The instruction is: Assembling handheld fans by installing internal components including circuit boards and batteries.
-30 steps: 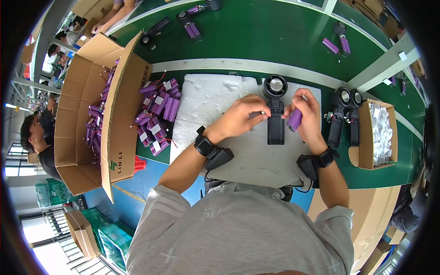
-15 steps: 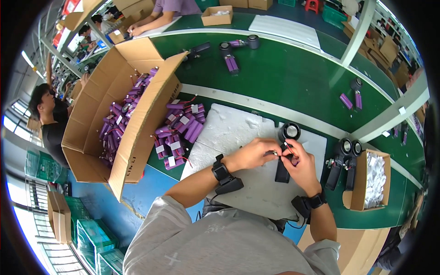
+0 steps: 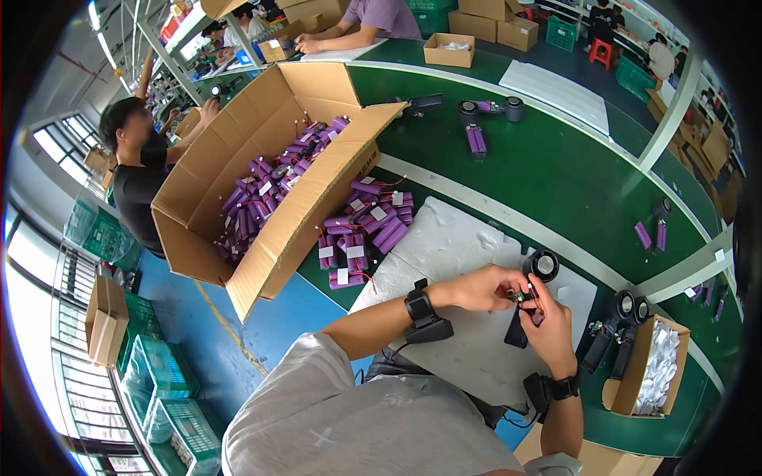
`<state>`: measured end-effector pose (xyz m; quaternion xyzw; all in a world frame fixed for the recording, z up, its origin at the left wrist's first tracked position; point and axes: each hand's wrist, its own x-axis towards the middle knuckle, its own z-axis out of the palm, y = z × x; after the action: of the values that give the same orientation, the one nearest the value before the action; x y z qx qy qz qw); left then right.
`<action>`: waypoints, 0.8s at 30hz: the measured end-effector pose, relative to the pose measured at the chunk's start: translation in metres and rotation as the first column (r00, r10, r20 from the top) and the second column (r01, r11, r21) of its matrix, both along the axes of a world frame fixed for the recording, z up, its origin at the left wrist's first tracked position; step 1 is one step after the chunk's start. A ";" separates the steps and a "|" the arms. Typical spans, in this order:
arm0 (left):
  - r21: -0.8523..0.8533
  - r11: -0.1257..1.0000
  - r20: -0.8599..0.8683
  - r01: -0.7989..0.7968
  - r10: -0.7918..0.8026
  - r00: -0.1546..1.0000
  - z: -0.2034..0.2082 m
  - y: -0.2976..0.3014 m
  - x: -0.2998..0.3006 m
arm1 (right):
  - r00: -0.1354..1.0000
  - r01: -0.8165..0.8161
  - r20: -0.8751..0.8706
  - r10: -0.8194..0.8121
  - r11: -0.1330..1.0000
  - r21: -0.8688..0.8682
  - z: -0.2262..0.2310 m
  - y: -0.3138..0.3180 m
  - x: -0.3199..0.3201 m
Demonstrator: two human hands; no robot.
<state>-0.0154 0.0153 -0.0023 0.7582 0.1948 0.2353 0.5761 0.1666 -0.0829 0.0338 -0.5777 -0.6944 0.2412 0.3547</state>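
Handheld fan (image 3: pixel 543 264) is lying on your white foam sheet (image 3: pixel 444 238), partly covered by your hands, round head on the far side. Your left hand (image 3: pixel 486 287) has thumb and fingertips bunched close together by the fan's neck, tbh can't tell if they're clamped on anything. Your right hand (image 3: pixel 551 329) is curled round a purple battery (image 3: pixel 537 317), mostly hidden. Pile of battery packs (image 3: pixel 365 230) sits left, beside the big cardboard box (image 3: pixel 317 197); two black fans (image 3: pixel 601 347) lie right, next to the small box (image 3: pixel 618 397) of white packets (image 3: pixel 660 365).
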 end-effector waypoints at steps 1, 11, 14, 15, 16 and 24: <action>-0.045 0.999 0.010 0.028 -0.027 1.000 -0.002 0.001 -0.002 | 1.000 0.012 0.012 -0.012 0.999 -0.039 0.001 0.000 -0.001; -0.133 0.990 -0.175 0.044 -0.067 0.982 0.014 0.001 -0.007 | 0.999 0.037 0.020 -0.040 0.993 0.112 -0.012 -0.001 0.004; 0.068 0.995 -0.086 0.079 -0.073 0.994 0.000 0.004 -0.003 | 0.999 0.021 0.025 -0.023 0.995 0.093 -0.009 -0.001 0.005; 0.127 0.990 0.010 0.060 -0.062 0.998 -0.002 0.004 -0.001 | 0.999 0.032 0.001 -0.033 0.992 0.124 -0.010 0.001 0.006; 0.175 0.984 0.115 0.035 -0.056 0.992 -0.003 0.003 0.000 | 0.999 0.048 -0.015 -0.047 0.988 0.148 -0.009 -0.001 0.008; 0.027 0.999 -0.039 0.026 -0.025 0.999 0.000 0.005 -0.005 | 0.996 0.010 -0.094 0.000 0.995 0.103 -0.021 0.009 0.014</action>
<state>-0.0205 0.0201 -0.0024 0.7729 0.1927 0.2159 0.5647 0.1805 -0.0743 0.0126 -0.5482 -0.6872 0.2309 0.4170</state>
